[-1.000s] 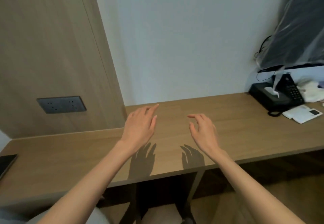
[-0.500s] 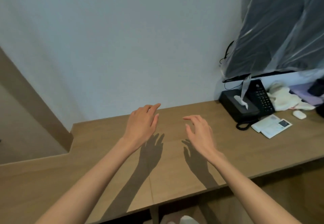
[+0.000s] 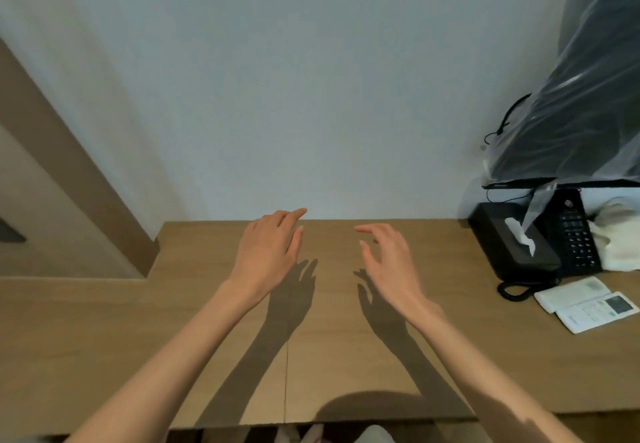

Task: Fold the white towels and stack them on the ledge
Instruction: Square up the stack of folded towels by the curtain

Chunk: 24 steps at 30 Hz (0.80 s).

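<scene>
My left hand hovers palm down over the wooden ledge, fingers straight and holding nothing. My right hand hovers beside it, a little to the right, fingers relaxed and slightly bent, also holding nothing. Both cast shadows on the wood below. A crumpled white cloth, possibly a towel, lies at the far right edge behind the telephone, well away from both hands.
At the right stand a black tissue box, a black telephone and two white remote controls. Above them hangs a screen wrapped in plastic. A wooden panel rises at the left.
The view has swung right and moved closer: the wood panel slid left and the telephone area came further in. Both hands stay raised over the ledge in much the same pose.
</scene>
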### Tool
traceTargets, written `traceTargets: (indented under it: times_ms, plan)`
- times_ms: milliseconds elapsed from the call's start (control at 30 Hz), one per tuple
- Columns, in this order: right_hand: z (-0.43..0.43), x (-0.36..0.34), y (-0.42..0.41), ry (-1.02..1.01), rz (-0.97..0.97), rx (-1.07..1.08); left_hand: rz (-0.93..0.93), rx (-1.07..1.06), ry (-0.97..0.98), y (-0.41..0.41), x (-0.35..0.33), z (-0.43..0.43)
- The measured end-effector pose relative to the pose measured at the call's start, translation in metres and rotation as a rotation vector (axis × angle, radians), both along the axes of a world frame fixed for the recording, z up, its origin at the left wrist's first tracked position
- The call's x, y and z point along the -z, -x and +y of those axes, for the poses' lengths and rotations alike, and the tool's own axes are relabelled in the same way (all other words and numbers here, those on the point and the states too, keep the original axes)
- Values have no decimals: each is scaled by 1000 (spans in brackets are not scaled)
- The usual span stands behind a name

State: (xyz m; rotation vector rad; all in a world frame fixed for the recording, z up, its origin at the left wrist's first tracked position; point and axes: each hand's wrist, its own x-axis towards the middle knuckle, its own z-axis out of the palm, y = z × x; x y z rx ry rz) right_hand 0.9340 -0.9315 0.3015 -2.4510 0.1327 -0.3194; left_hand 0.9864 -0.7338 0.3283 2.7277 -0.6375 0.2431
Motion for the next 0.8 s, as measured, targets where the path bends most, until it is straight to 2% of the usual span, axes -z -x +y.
traceTargets:
  times_ms: [333,567,800]
  plan:
    - [105,-13,-36,-30,-28,-388,-54,-378,53,45,-13,109]
    - [222,-15,-27,-3,-82,-678,-121,-610,88,109,-14,212]
    - [366,2,17,12,-88,-850,-117,-807,87,189,-1,333]
